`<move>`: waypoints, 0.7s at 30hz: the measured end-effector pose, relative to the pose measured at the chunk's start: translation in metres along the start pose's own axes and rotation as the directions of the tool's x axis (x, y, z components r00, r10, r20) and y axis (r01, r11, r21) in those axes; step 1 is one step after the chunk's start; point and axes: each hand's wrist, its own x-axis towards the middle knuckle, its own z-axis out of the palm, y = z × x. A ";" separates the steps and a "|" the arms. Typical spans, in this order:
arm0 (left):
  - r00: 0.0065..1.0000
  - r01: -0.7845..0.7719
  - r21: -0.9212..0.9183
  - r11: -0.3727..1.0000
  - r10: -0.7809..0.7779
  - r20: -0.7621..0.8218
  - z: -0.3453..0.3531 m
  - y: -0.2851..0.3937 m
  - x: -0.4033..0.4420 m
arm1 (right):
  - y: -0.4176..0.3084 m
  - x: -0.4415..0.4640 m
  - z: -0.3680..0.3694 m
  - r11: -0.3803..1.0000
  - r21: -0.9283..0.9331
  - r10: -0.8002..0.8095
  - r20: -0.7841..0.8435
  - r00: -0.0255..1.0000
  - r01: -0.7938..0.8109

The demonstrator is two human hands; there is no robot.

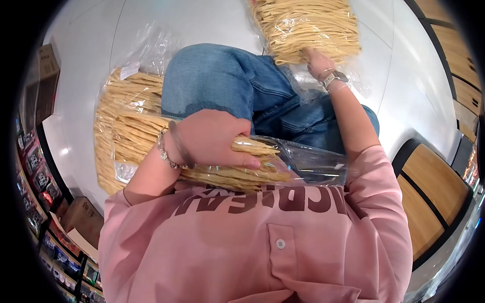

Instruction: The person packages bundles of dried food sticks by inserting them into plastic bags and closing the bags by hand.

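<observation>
My left hand (212,137) is wrapped round a bundle of pale yellow dried sticks (237,175) in a clear plastic bag, held across my lap close to my shirt. The clear end of this bag (316,164) stretches to the right. My right hand (321,64), below a wristwatch, reaches out to a large bag of similar sticks (313,30) on the floor. Its fingers are curled at the near ends of the sticks, with the fingertips partly hidden. Another large bag of sticks (108,134) lies on the floor left of my knee, partly under the held bag.
A wooden seat or stool with a dark frame (434,189) stands at the right. Cardboard boxes (82,219) and shelves of packaged goods (38,177) line the left side. Wooden cabinets (454,50) stand at the upper right. The floor (212,22) is pale tile.
</observation>
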 end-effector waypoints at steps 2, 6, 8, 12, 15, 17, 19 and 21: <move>1.000 0.001 -0.001 1.000 -0.001 0.000 0.000 -0.001 0.000 | -0.003 0.000 0.001 1.000 0.002 0.010 0.016 1.000 -0.010; 0.999 -0.033 0.003 0.999 0.033 -0.024 0.000 -0.004 0.000 | -0.018 -0.002 -0.013 0.990 -0.083 0.121 0.123 0.985 -0.111; 0.999 -0.042 0.007 0.999 0.042 -0.024 -0.001 -0.004 0.000 | -0.014 -0.001 -0.010 0.983 -0.175 0.090 0.161 0.983 -0.061; 0.999 -0.042 0.005 0.999 0.042 -0.018 -0.001 -0.003 0.000 | -0.008 0.003 0.003 0.937 -0.349 0.062 0.234 0.970 0.024; 0.999 -0.047 0.008 0.999 0.047 -0.024 0.000 -0.004 0.001 | -0.016 -0.007 0.003 0.905 -0.336 -0.255 0.056 0.965 0.259; 0.999 -0.044 0.009 0.999 0.045 -0.026 0.000 -0.004 0.001 | -0.021 -0.009 0.021 0.923 -0.261 -0.285 0.024 0.958 0.281; 0.999 -0.035 0.010 0.999 0.035 -0.023 0.000 -0.003 0.001 | -0.026 -0.008 0.029 0.918 -0.262 -0.297 0.038 0.954 0.296; 1.000 -0.026 0.007 1.000 0.026 -0.015 0.000 -0.002 0.002 | -0.033 -0.007 0.028 0.891 -0.336 -0.289 0.100 0.952 0.306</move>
